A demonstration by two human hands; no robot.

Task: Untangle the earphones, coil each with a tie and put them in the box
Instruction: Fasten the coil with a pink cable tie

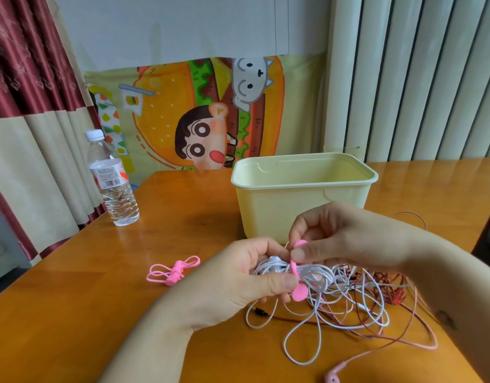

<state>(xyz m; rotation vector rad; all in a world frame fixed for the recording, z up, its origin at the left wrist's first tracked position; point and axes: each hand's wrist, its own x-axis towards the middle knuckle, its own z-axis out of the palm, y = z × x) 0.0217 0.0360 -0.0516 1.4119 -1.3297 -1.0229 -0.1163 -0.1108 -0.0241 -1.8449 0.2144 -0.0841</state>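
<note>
Table (183,211) below, box (293,205) at 12 o'clock: our left hand (238,275) grips the coil (313,273), right hand (348,236) pinches the tie (299,293); we should wrap snug, loops bunched.

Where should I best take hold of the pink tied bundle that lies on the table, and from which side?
Pinch the pink tied bundle at its thick bound middle, coming from above. It lies flat on the table, and thin soft loops stick out on both sides, which would probably bend or slip.
</note>
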